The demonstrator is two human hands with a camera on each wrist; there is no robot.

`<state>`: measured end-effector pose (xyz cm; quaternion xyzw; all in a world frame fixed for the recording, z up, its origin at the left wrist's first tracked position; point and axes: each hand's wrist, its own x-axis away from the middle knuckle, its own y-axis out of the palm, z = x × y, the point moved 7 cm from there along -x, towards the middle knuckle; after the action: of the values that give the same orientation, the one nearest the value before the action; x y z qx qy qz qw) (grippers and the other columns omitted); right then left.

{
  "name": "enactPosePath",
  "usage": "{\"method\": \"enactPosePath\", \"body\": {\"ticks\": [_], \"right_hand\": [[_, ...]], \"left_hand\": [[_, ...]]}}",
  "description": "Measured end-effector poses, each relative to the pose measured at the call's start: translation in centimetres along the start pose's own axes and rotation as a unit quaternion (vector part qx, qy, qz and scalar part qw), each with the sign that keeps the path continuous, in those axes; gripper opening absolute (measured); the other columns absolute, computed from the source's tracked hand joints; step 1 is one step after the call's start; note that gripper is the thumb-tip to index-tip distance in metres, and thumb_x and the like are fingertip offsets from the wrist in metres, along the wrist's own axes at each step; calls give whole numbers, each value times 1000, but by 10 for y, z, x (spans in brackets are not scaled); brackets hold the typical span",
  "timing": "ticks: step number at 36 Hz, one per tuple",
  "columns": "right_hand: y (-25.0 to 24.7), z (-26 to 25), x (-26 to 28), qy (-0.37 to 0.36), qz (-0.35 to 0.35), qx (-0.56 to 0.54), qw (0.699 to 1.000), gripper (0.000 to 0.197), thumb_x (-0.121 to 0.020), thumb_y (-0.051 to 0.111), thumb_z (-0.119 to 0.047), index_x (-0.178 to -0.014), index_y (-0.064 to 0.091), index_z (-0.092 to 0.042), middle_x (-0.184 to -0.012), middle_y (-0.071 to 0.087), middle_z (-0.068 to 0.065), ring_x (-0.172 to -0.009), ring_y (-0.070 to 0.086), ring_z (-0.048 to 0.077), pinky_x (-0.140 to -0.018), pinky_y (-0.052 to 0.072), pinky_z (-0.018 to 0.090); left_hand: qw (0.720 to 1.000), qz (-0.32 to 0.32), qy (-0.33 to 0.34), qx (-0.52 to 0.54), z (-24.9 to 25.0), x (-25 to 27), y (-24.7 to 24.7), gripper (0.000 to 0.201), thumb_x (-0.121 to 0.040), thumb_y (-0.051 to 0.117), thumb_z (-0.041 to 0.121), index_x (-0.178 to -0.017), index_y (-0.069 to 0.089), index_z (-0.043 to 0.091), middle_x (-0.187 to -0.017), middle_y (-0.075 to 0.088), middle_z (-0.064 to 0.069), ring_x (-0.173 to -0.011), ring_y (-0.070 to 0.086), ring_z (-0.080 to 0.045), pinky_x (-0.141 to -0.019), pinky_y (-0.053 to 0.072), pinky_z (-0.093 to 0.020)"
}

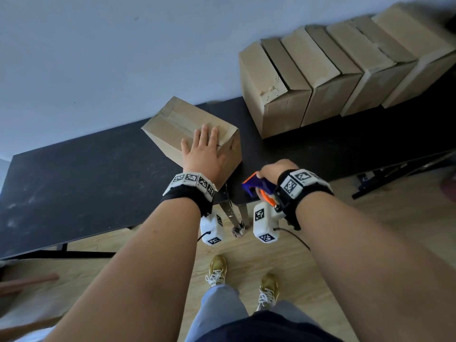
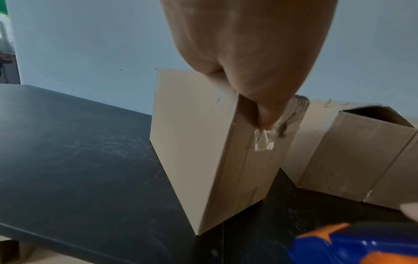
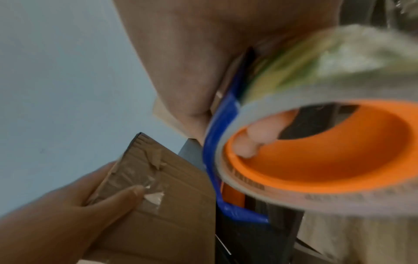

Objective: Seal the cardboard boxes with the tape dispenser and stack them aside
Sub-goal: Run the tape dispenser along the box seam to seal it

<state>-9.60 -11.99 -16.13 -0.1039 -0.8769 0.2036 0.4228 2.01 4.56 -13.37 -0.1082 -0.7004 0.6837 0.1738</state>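
Observation:
A cardboard box (image 1: pixel 170 124) with clear tape along its top seam sits at an angle on the black table (image 1: pixel 74 183). My left hand (image 1: pixel 204 150) lies flat on the box top, fingers straight. In the left wrist view its thumb (image 2: pixel 267 114) presses a crumpled tape end (image 2: pixel 262 142) against the box (image 2: pixel 192 142) side. My right hand (image 1: pixel 275 169) grips the handle of the blue and orange tape dispenser (image 1: pixel 256 187) just right of the box, near the table's front edge. The right wrist view shows the dispenser's orange core (image 3: pixel 328 151) and the box (image 3: pixel 172 205) beside it.
A row of several cardboard boxes (image 1: pixel 320 77) stands along the wall at the back right of the table; one box (image 2: pixel 353 157) there shows an open end. Bare black tabletop stretches left of the box. The wooden floor (image 1: pixel 246 262) and my shoes lie below.

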Motion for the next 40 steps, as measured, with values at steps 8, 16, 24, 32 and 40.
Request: {"method": "enactPosePath", "body": {"ticks": [8, 16, 24, 32, 40], "right_hand": [[-24, -21, 1, -3, 58, 0, 998, 27, -81, 71, -38, -73, 59, -16, -76, 65, 3, -81, 66, 22, -85, 54, 34], [-9, -18, -1, -4, 31, 1, 1000, 32, -83, 70, -40, -74, 53, -14, -74, 61, 3, -78, 63, 22, -87, 52, 36], [-11, -18, 6, -10, 36, 8, 999, 32, -82, 70, -40, -78, 55, -13, -77, 62, 4, -75, 63, 21, -80, 51, 34], [-10, -21, 11, -19, 45, 23, 999, 38, -81, 72, -44, -89, 59, -10, -93, 67, 9, -89, 67, 25, -87, 54, 37], [-12, -26, 14, -34, 58, 10, 998, 36, -80, 72, -44, -79, 56, -12, -86, 66, 7, -81, 66, 23, -80, 53, 35]], "left_hand": [[999, 29, -20, 18, 5, 3, -2, 69, -95, 30, 55, -153, 10, 23, -161, 5, -3, -148, 2, -22, -115, -1, -59], [998, 47, -2, -37, 9, 2, 3, 55, -103, 17, 44, -154, 5, 24, -162, 5, 3, -149, 2, -19, -115, -6, -59], [999, 36, -22, -26, 7, -1, 5, 73, -98, 36, 48, -153, 2, 17, -159, 1, -20, -147, 4, -35, -119, 0, -49], [999, 19, -34, -17, 6, -5, 4, 67, -99, 37, 44, -152, 8, 15, -157, 10, -21, -145, 11, -35, -120, 10, -43], [997, 28, -39, 54, -4, -1, -8, 91, -90, 39, 64, -154, -2, 14, -160, -6, -15, -148, -8, -29, -118, -6, -41]]}}
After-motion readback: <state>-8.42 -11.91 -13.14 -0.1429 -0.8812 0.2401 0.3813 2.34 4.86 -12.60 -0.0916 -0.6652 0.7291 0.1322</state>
